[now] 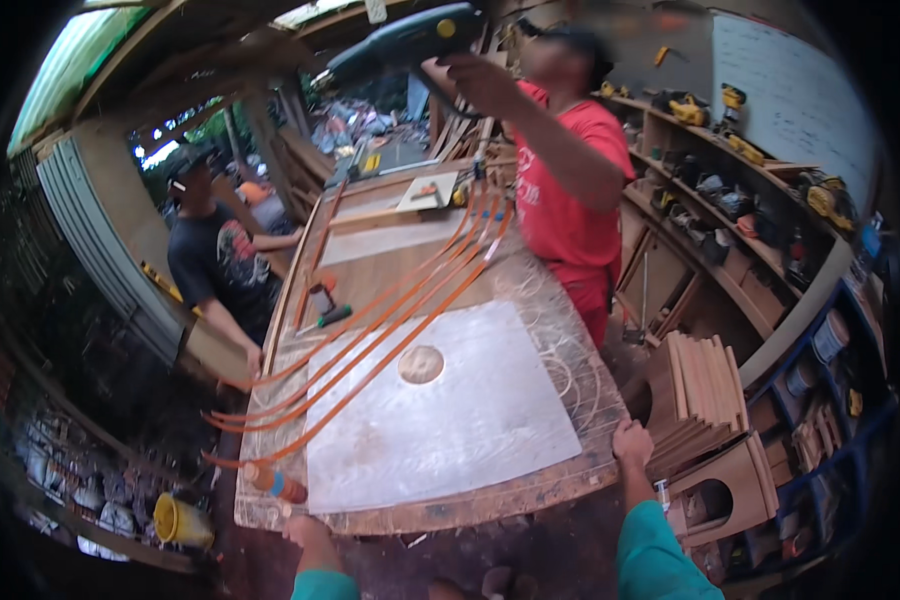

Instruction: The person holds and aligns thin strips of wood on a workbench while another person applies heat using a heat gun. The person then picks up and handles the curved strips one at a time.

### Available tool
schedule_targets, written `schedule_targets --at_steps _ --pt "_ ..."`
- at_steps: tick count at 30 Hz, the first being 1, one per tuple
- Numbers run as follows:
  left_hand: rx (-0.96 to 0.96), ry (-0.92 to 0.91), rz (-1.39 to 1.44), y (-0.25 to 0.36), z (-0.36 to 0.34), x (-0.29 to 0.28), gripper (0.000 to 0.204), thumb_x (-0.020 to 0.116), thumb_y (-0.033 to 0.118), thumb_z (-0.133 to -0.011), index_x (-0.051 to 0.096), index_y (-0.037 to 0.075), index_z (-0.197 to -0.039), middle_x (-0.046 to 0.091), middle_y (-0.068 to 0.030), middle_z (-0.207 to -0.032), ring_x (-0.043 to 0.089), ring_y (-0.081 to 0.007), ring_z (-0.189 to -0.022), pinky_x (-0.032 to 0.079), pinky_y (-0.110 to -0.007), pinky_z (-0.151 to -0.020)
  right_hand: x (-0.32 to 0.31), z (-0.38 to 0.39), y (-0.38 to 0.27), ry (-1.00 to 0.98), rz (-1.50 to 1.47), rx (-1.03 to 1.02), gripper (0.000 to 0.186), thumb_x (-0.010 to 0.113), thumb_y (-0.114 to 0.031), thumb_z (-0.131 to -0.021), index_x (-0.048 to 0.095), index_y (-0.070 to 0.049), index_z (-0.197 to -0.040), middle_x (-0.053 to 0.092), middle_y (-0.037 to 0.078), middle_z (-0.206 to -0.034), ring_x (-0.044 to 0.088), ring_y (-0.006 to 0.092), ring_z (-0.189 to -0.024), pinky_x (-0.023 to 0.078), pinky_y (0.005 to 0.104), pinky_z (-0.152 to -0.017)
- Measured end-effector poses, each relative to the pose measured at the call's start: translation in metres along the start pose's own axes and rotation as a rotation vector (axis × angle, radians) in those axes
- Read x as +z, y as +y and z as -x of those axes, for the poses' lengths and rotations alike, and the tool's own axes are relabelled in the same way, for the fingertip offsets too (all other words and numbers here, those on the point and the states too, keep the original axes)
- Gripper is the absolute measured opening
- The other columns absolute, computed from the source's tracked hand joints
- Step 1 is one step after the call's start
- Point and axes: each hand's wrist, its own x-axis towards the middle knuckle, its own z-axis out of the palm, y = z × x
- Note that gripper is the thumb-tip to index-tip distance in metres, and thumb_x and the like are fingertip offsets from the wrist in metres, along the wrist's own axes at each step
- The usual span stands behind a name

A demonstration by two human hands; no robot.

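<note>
My left hand (306, 532) grips the front edge of the workbench (595, 395), beside a small bottle with an orange label (276, 484). My right hand (632, 443) is curled on the bench's right edge near the front corner. A white metal sheet (440, 430) with a round hole (420, 363) lies between my hands. Several long, thin orange strips (375, 375) run in curves from the far end of the bench past its left edge. A small tool with a green handle (334, 316) lies beyond the sheet.
A co-worker in red (570, 180) holds up a long dark tool (400, 45) at the right side. Another in a dark shirt (210, 250) stands at the left. Stacked wooden panels (700, 385), tool shelves (730, 205) and a yellow bucket (180, 520) are around the bench.
</note>
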Motion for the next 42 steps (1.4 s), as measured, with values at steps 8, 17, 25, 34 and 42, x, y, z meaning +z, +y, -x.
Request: schedule_targets --at_steps 8,17,25,34,42 --pt "0.025 -0.104 -0.022 -0.004 -0.053 0.008 0.064 0.013 0.034 -0.1 0.056 -0.011 -0.112 0.064 -0.0244 -0.11 0.061 -0.0403 -0.104 0.049 -0.05 -0.093 -0.007 0.01 -0.003 -0.003 -0.082 -0.031 0.055 0.034 -0.046 -0.095 0.063 -0.001 -0.103 0.066 0.025 -0.099 0.062 0.0409 -0.099 0.047 0.049 -0.088" --pt "0.011 -0.064 -0.017 -0.014 -0.1 0.042 0.058 0.016 0.033 -0.099 0.051 -0.01 -0.117 0.065 -0.025 -0.106 0.062 -0.0409 -0.103 0.049 -0.05 -0.092 -0.007 0.006 -0.008 0.002 -0.104 -0.038 0.056 0.033 -0.046 -0.095 0.064 -0.001 -0.103 0.066 0.026 -0.099 0.062 0.0411 -0.098 0.047 0.0493 -0.088" --pt "0.213 -0.115 -0.325 -0.018 -0.082 0.033 0.05 0.016 0.027 -0.099 0.038 -0.009 -0.125 0.061 -0.0257 -0.114 0.061 -0.0394 -0.106 0.051 -0.049 -0.089 -0.004 0.006 -0.003 0.01 -0.084 -0.056 0.055 0.032 -0.046 -0.096 0.063 -0.001 -0.104 0.066 0.025 -0.1 0.062 0.0404 -0.099 0.047 0.0485 -0.088" --pt "-0.016 -0.236 -0.062 -0.016 -0.085 0.027 0.065 0.012 0.041 -0.098 0.043 -0.003 -0.137 0.049 -0.015 -0.138 0.049 -0.0359 -0.124 0.04 -0.049 -0.104 -0.006 0.008 -0.003 -0.004 -0.066 -0.036 0.055 0.032 -0.046 -0.096 0.064 -0.002 -0.104 0.066 0.024 -0.101 0.062 0.0406 -0.1 0.047 0.0494 -0.087" --pt "0.186 -0.005 -0.182 0.016 0.015 -0.026 0.065 0.014 0.033 -0.098 0.063 -0.01 -0.099 0.065 -0.0264 -0.104 0.062 -0.0408 -0.101 0.048 -0.052 -0.092 -0.008 0.013 -0.008 0.017 -0.097 -0.035 0.053 0.035 -0.043 -0.094 0.065 0.0 -0.102 0.066 0.025 -0.1 0.062 0.0409 -0.099 0.047 0.0498 -0.087"
